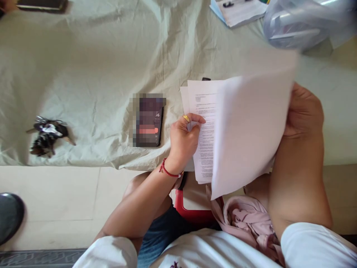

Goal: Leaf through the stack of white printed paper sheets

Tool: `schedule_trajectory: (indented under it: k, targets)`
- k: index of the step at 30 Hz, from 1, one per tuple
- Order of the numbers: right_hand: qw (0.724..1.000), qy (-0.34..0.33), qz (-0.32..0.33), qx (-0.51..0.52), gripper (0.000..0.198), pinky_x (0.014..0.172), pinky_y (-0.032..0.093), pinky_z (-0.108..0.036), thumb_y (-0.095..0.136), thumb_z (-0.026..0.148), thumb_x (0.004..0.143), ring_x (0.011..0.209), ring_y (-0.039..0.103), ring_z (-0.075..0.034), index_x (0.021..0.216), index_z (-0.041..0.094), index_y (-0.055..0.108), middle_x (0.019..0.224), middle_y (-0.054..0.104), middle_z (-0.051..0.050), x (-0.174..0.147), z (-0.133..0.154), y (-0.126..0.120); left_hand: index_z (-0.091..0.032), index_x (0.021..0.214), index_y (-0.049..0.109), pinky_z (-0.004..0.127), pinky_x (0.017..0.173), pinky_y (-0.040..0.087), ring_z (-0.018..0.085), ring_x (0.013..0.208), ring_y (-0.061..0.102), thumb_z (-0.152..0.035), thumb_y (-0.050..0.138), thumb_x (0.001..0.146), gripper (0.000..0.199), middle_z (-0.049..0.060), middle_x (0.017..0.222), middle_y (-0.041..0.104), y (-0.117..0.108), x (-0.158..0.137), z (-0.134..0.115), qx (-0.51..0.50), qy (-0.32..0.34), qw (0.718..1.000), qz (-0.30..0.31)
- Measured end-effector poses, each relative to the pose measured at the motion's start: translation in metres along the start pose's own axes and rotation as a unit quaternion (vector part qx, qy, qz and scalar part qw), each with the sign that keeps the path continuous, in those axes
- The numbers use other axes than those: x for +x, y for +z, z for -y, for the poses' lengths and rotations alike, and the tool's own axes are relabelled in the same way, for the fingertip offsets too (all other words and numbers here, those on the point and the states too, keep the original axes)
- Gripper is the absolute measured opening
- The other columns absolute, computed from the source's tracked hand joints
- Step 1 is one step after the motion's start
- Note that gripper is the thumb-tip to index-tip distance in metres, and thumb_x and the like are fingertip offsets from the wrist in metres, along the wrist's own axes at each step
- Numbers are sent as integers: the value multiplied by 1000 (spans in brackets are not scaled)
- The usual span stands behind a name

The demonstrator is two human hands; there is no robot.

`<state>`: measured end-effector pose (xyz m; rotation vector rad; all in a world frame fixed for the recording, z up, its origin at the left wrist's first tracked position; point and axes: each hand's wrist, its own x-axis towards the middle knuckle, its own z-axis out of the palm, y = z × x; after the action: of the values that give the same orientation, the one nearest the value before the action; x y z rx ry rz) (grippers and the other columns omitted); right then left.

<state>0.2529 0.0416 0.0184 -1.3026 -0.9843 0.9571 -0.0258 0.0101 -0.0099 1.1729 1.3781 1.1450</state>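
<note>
A stack of printed pages [205, 126] lies at the near edge of the cloth-covered table [97, 74]. My left hand [185, 137], with a gold ring and a red wrist cord, presses its fingertips on the left side of the stack. My right hand [304, 111] grips the right edge of a single white sheet [251, 130], lifted and blurred above the stack, its blank back facing me. It hides most of the pages beneath.
A dark phone [149, 121] lies just left of the stack. A bunch of keys [47, 136] sits far left. Papers with a clip [240, 11] and a clear plastic bag [304, 22] lie at the back right. A red stool [195, 208] and pink cloth [248, 219] are by my lap.
</note>
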Motion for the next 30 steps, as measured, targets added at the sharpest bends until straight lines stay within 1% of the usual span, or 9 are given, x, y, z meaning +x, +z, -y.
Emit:
schedule_trajectory:
  k: [2,4,9,11,15,19,24,27,30]
  targets:
    - [998,56,33,26,53,97,69,-58,111,46,51,94,82,-29,91,25,83,95,82,-1,2,-5,3,-23,80,81,32,74,56,18,76,68,-12,77,80,12,2,81,79,1,1,-1,-25,-6,1000,2]
    - [996,81,23,31,46,98,69,-59,110,38,53,89,81,-28,83,22,79,89,80,-3,7,-11,4,-22,82,81,31,72,56,18,77,68,-15,76,80,9,2,81,79,2,2,-2,-72,-25,997,8]
    - [997,59,-39,25,29,99,69,-57,99,21,62,92,81,-28,79,21,76,87,80,-4,17,-21,2,-23,82,78,29,70,59,17,77,71,-18,73,80,7,1,78,77,7,6,-1,-186,-119,975,-3]
    - [996,50,-64,29,24,99,69,-54,94,16,65,95,81,-28,80,21,76,90,81,-4,20,-24,0,-22,79,76,30,72,61,19,81,74,-23,74,84,6,2,80,78,7,7,-2,-210,-132,969,-17]
    - [995,26,-90,17,19,97,69,-51,89,14,71,99,81,-26,79,22,74,88,80,-3,24,-31,-3,-21,77,74,33,77,63,21,84,75,-36,79,88,19,3,81,78,7,8,-2,-222,-129,967,-6]
    - [996,6,-86,-2,20,97,68,-50,90,16,72,93,80,-24,78,23,73,85,79,-2,26,-35,-5,-21,86,77,32,79,61,17,81,72,-33,87,79,17,1,84,77,5,9,5,-191,-126,973,4]
    - [997,28,-74,-14,18,92,68,-46,89,16,76,83,77,-19,88,22,76,90,82,-2,23,-32,-2,-22,85,70,31,79,56,15,77,66,-35,88,79,23,-1,82,70,3,12,11,-142,-92,985,-18]
    - [996,44,-81,-13,22,93,68,-46,88,11,77,81,77,-19,94,21,78,89,82,-2,23,-31,-2,-22,81,65,32,77,56,15,75,66,-37,91,77,30,-1,80,70,2,13,9,-157,-88,984,-20]
    - [997,47,-64,-13,28,95,68,-45,89,7,73,84,79,-18,95,21,79,92,83,-1,24,-32,-3,-23,81,62,31,79,57,15,77,68,-36,93,76,34,-1,82,71,1,14,7,-181,-90,979,-20]
